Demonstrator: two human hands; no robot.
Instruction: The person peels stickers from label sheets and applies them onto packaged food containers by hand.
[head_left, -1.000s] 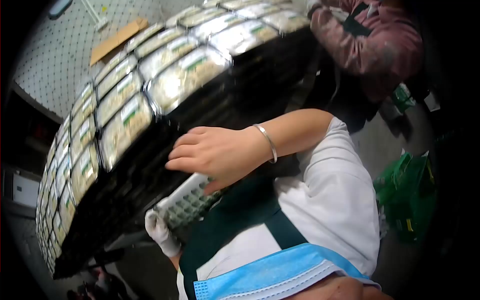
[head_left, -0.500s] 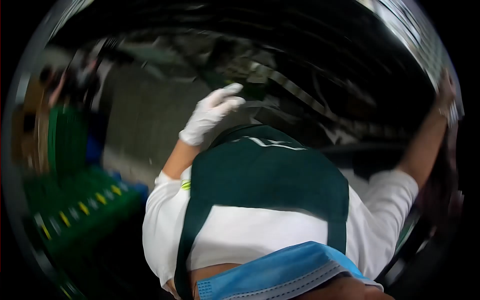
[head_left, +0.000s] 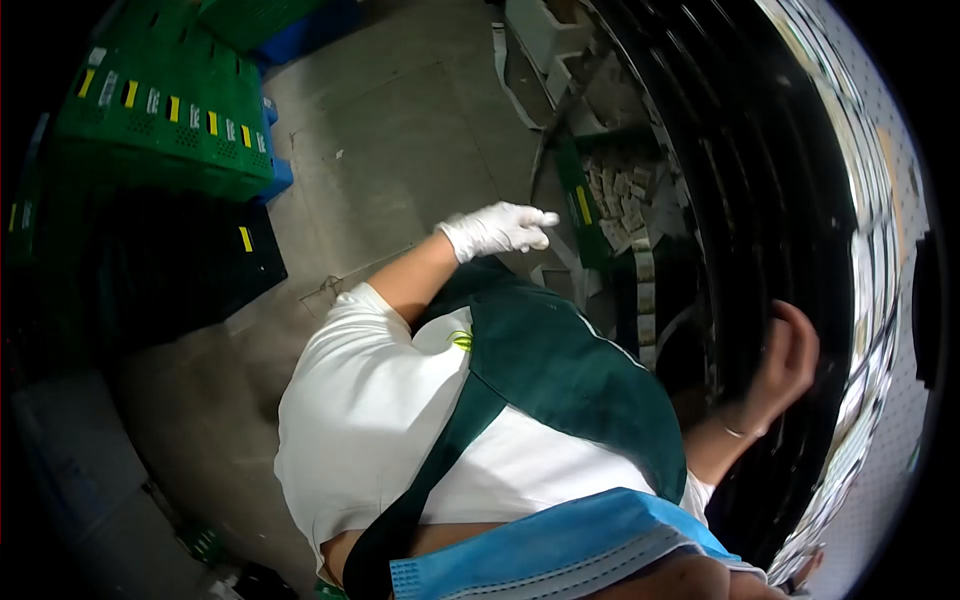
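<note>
My left hand (head_left: pixel 500 230), in a white glove, hovers in front of the dark green apron (head_left: pixel 570 360). Its fingers point right, partly stretched and apart, and nothing shows in them. To its right, lower down, is a green crate (head_left: pixel 590 215) with many small pale packets (head_left: pixel 622 195) inside. My right hand (head_left: pixel 785 360), bare with a thin bracelet at the wrist, is over the black ribbed side (head_left: pixel 735 190) of a long structure. Its fingers are loosely bent, with nothing visible in them. Past them runs a row of shiny clear-wrapped items (head_left: pixel 868 300).
Stacked green crates (head_left: pixel 160 110) with yellow labels stand at the left on blue bases (head_left: pixel 282 178), beside a dark crate (head_left: pixel 210 270). Grey concrete floor (head_left: pixel 390 130) lies between the stacks and the black structure. White bins (head_left: pixel 550 35) are at the top.
The view has turned, bringing the crate of packets into sight and the black structure to the right side. My right hand has come off the far right edge, closer to my body.
</note>
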